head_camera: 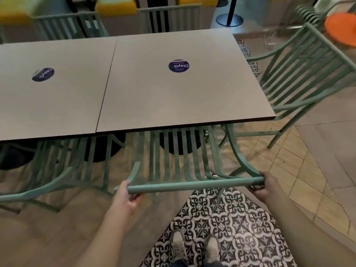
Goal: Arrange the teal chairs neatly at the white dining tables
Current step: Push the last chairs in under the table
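We curled our left hand and right hand round the chair rail (ends gripped); pushing evenly would seat it square under the table.

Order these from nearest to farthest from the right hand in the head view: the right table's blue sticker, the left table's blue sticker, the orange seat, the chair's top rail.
1. Top rail, held by the right hand.
2. Right sticker, centre of the right table.
3. Orange seat, far right corner, and left sticker, left table: too close to call.

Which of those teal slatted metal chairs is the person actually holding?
The teal slatted metal chair at the right-hand table's near edge: left hand and right hand grip its top rail's ends. The others stand untouched.
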Available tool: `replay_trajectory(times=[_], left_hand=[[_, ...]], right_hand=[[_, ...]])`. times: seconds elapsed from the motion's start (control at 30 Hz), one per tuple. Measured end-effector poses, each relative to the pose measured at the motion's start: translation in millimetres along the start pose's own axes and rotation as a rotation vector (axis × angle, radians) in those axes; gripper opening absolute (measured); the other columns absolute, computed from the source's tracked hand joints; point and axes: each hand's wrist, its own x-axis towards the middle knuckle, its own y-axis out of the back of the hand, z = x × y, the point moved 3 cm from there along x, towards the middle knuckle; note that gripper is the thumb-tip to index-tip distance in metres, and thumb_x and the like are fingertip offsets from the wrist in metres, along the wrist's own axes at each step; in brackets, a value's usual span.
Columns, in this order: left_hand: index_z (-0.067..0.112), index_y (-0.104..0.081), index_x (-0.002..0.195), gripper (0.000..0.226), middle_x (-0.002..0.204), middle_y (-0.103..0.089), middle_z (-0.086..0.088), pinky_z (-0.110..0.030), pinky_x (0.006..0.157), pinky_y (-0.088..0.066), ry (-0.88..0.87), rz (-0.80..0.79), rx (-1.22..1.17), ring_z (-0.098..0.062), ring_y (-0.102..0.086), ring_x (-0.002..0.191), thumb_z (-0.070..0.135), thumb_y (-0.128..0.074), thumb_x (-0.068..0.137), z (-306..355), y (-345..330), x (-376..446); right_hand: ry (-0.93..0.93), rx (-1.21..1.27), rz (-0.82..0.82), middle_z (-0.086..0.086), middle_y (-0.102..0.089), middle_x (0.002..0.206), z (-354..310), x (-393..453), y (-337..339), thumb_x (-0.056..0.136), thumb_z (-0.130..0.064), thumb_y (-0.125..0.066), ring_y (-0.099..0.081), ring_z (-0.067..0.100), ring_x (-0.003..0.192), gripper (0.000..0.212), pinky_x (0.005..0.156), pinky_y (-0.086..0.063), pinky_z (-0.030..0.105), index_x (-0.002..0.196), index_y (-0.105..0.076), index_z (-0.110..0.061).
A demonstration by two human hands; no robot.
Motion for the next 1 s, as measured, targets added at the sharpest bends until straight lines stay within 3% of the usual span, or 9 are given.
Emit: replay_trajectory(times=[0.13,0.23,0.3,0.5,0.63,0.8,1.0], left_hand=[[0.002,-0.042,0.136,0.044,0.133,-0.051,-0.021,-0.046,0.103,-0.043,-0.009,0.025,0.008,-0.035,-0.049,0.126,0.017,-0.052,0.096,8.3,-9.2,0.4],[0.003,-0.043,0.136,0.044,0.135,-0.051,-0.022,-0.048,0.105,-0.041,-0.01,0.043,0.024,-0.035,-0.049,0.126,0.017,-0.052,0.096,8.3,-8.6,4.0],[0.003,-0.044,0.136,0.044,0.136,-0.05,-0.022,-0.048,0.105,-0.042,-0.002,0.046,0.034,-0.035,-0.05,0.125,0.017,-0.053,0.095,8.5,-9.3,2.9],[0.003,-0.044,0.134,0.042,0.134,-0.052,-0.023,-0.046,0.1,-0.045,-0.019,0.067,0.038,-0.036,-0.051,0.123,0.015,-0.053,0.095,9.3,-9.1,0.8],[0.003,-0.044,0.133,0.041,0.134,-0.051,-0.024,-0.046,0.1,-0.045,-0.022,0.065,0.032,-0.036,-0.052,0.123,0.015,-0.052,0.095,9.3,-8.4,-1.4],[0.002,-0.044,0.131,0.038,0.133,-0.051,-0.025,-0.045,0.101,-0.045,-0.021,0.062,0.012,-0.037,-0.051,0.123,0.015,-0.052,0.096,8.2,-7.2,-1.6],[0.002,-0.043,0.132,0.04,0.133,-0.051,-0.024,-0.045,0.099,-0.047,-0.011,0.058,-0.006,-0.036,-0.052,0.121,0.016,-0.052,0.096,3.6,-7.6,-5.1]], right_hand=[[-0.028,0.008,0.0,0.017,-0.051,0.108,-5.5,-2.9,-14.3,0.097,-0.02,-0.048,-0.054,0.029,0.094,0.018,0.096,-0.045,0.042,0.092,-0.048,-0.003],[-0.017,-0.012,0.003,0.019,-0.049,0.121,-6.4,3.6,-12.0,0.094,-0.019,-0.052,-0.054,0.031,0.109,0.031,0.097,-0.046,0.046,0.121,-0.048,-0.004],[-0.025,-0.008,0.02,0.02,-0.05,0.121,-7.3,2.6,-12.6,0.093,-0.019,-0.054,-0.051,0.033,0.117,0.039,0.098,-0.046,0.049,0.128,-0.045,-0.006],[-0.031,-0.011,0.037,0.02,-0.048,0.122,-7.8,4.5,-9.8,0.093,-0.019,-0.054,-0.052,0.033,0.114,0.028,0.098,-0.046,0.049,0.117,-0.047,-0.006],[-0.033,-0.009,0.025,0.019,-0.05,0.11,-6.2,6.3,-9.0,0.093,-0.019,-0.055,-0.052,0.034,0.114,0.014,0.099,-0.046,0.051,0.098,-0.048,-0.007],[-0.002,-0.03,0.027,0.019,-0.05,0.118,-6.4,8.3,-8.8,0.092,-0.019,-0.055,-0.053,0.034,0.113,0.032,0.093,-0.049,0.051,0.121,-0.046,-0.008],[0.013,-0.029,0.059,0.019,-0.05,0.123,-8.7,7.4,-8.0,0.09,-0.018,-0.056,-0.053,0.033,0.113,0.041,0.089,-0.05,0.051,0.128,-0.045,-0.007]])
